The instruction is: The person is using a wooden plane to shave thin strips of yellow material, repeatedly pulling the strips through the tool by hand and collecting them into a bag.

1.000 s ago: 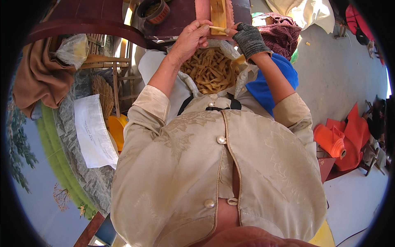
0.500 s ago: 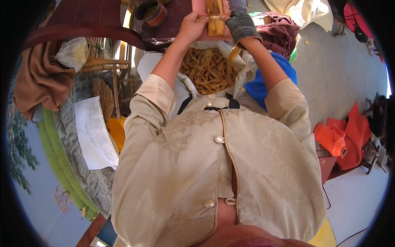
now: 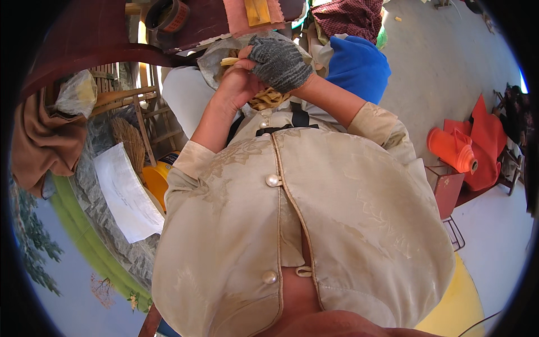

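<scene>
My right hand [image 3: 279, 63], in a grey fingerless knitted glove, pinches a pale yellow strip [image 3: 229, 61] between bare fingertips, the strip's end poking out to the left. My bare left hand [image 3: 236, 85] is close against it, just below, its fingers largely hidden behind the glove. Under both hands, a whitish plastic sack [image 3: 211, 63] stands between my legs, with several yellow-brown strips [image 3: 269, 99] showing inside. Beyond the sack, a yellow wooden block [image 3: 257, 12] rests on a pink cloth [image 3: 238, 18] at the table edge.
The dark red table [image 3: 205, 25] carries a round tin [image 3: 168, 17] on its left. Left of me are a bamboo chair [image 3: 140, 106], a straw broom [image 3: 128, 140] and a white cloth [image 3: 126, 191]. A blue cloth [image 3: 359, 67] covers my right knee; an orange-red jug [image 3: 452, 149] is at right.
Both hands have come back from the wooden block toward me and now meet over the sack. The strip end is now at my right fingertips. The view has shifted a little.
</scene>
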Demonstrator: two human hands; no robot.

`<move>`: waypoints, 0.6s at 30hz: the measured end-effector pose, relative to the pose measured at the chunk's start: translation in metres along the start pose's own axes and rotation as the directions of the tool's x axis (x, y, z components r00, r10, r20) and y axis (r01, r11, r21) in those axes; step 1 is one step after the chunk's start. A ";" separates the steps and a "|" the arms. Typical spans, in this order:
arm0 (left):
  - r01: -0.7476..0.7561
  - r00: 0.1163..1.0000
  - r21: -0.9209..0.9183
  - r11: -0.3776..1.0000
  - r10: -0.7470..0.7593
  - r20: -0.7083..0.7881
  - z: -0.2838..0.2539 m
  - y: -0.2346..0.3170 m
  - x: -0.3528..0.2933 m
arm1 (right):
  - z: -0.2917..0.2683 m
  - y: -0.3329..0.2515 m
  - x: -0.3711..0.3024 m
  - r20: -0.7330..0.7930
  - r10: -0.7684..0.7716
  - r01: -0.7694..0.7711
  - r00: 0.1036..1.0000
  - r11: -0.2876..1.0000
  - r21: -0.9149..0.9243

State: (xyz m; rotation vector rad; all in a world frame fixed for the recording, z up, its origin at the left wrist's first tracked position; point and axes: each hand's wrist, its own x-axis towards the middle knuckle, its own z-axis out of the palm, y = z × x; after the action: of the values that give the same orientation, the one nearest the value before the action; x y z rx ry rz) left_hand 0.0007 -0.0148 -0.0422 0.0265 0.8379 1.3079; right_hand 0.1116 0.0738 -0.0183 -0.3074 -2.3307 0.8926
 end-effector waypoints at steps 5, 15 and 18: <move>-0.060 0.998 0.024 0.998 0.061 -0.034 -0.010 0.003 0.006 | 0.019 0.008 -0.010 0.089 0.271 -0.285 0.958 0.928 0.240; -0.258 0.836 0.948 0.186 0.535 0.122 0.013 0.007 -0.007 | 0.003 0.020 -0.001 -0.090 -0.050 0.033 0.995 0.983 -0.183; -0.334 0.435 0.852 -0.403 0.736 0.518 0.024 0.022 -0.012 | 0.004 0.039 0.005 0.021 0.276 -0.274 0.961 0.939 0.209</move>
State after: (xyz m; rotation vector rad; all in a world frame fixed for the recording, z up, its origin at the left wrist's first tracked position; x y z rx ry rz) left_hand -0.0046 -0.0079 -0.0081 1.8238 2.1638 1.3234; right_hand 0.1048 0.1028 -0.0439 -0.5557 -2.1928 1.2594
